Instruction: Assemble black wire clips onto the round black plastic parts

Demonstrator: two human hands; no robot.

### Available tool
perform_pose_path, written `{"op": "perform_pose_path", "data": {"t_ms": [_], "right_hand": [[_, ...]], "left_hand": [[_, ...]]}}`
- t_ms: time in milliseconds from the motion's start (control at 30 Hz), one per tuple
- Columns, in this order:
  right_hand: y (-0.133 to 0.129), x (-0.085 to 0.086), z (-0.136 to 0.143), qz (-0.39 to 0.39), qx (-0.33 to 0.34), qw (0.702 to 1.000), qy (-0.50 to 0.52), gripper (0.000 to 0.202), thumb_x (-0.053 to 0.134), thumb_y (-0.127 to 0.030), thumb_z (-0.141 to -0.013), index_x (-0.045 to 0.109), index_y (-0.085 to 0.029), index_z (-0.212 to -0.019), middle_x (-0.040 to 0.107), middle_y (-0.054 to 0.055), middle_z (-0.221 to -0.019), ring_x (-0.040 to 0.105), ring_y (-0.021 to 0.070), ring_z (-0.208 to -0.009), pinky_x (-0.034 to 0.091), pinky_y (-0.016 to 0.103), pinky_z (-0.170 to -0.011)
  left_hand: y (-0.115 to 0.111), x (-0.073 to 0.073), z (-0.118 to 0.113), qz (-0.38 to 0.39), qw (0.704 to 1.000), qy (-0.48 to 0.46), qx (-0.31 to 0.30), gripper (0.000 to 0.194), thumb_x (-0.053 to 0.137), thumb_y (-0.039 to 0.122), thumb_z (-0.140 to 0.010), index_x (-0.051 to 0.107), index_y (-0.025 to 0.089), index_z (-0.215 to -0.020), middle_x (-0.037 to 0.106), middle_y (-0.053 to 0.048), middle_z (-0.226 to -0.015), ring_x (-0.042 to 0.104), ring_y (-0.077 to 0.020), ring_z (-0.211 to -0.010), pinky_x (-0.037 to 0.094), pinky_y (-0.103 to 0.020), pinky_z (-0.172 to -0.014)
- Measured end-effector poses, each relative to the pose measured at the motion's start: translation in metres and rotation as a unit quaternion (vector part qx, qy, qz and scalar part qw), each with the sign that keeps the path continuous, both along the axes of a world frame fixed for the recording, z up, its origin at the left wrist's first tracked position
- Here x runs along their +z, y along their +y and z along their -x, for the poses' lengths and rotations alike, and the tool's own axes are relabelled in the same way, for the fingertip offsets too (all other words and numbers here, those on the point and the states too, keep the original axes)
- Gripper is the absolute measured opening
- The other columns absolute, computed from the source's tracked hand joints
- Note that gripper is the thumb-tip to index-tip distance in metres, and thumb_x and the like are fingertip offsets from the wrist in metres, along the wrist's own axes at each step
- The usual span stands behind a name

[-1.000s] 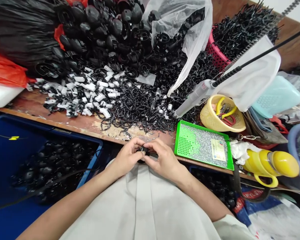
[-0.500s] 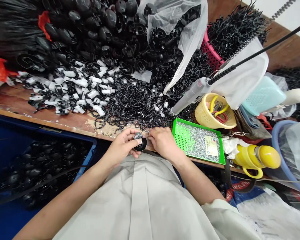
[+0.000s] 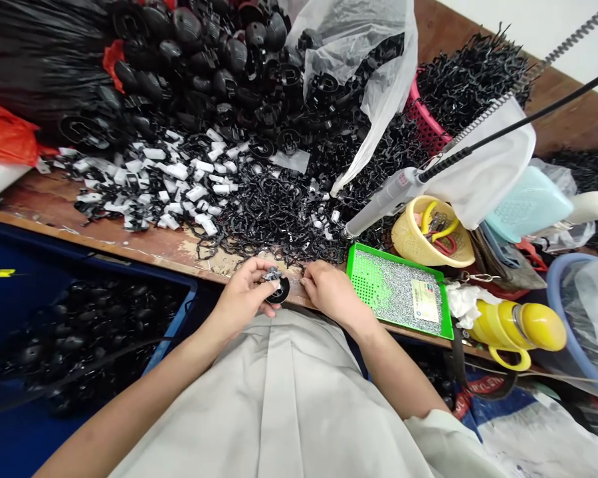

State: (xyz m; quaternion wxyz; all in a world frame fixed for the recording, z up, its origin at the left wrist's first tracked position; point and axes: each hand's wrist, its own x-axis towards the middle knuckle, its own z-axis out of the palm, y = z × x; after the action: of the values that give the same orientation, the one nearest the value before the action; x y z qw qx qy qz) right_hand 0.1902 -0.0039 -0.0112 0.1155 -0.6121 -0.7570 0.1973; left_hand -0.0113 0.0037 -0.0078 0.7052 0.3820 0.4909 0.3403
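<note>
My left hand (image 3: pixel 249 292) is closed on a round black plastic part (image 3: pixel 280 291) at the table's front edge. A small grey and white piece (image 3: pixel 273 273) sits on that part under my thumb. Just to the right, my right hand (image 3: pixel 331 292) rests at the table edge with its fingers curled and the tips together. Whatever those fingertips hold, if anything, is hidden. Ahead of both hands lies a heap of thin black plastic strips (image 3: pixel 274 212). Beside my right hand is a green tray (image 3: pixel 352 265) full of tiny metal pieces, with a card on them.
White-and-black parts (image 3: pixel 177 171) and black domed parts (image 3: pixel 234 56) are piled further back. A grey electric screwdriver (image 3: pixel 379 204) hangs over the strips. To the right stand a cream basket (image 3: pixel 413 242) with pliers and a yellow bottle (image 3: pixel 513 323). A blue bin (image 3: pixel 179 318) is below left.
My right hand has drawn slightly away from the round black part, to the right. My left hand still holds that part, now a little more tilted. The whole view has shifted slightly.
</note>
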Motion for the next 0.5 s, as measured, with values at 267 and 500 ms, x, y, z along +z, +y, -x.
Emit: {"op": "perform_pose_path", "data": {"t_ms": [267,500], "right_hand": [[-0.014,0.006,0.03,0.009,-0.072,0.929,0.362,0.022,0.054,-0.018,-0.083,0.054,-0.022,-0.105,0.052,-0.004,-0.072,0.05,0.0106,-0.061,0.039,0.021,-0.054],[-0.028,0.004,0.04,-0.052,-0.014,0.954,0.294,0.041,0.055,-0.01,-0.082,0.057,-0.018,-0.122,0.06,0.002,-0.083,0.054,0.0125,-0.069,0.046,0.026,-0.065]], "left_hand": [[-0.002,0.0,-0.015,-0.06,0.998,0.025,-0.005,0.029,0.066,0.027,-0.076,0.054,0.02,-0.102,0.059,-0.001,-0.092,0.062,-0.0145,-0.071,0.056,-0.025,-0.045],[-0.003,-0.002,-0.015,-0.099,0.995,0.007,0.017,0.028,0.071,0.022,-0.072,0.056,0.018,-0.096,0.06,-0.001,-0.088,0.06,-0.0142,-0.079,0.057,-0.023,-0.059]]}}
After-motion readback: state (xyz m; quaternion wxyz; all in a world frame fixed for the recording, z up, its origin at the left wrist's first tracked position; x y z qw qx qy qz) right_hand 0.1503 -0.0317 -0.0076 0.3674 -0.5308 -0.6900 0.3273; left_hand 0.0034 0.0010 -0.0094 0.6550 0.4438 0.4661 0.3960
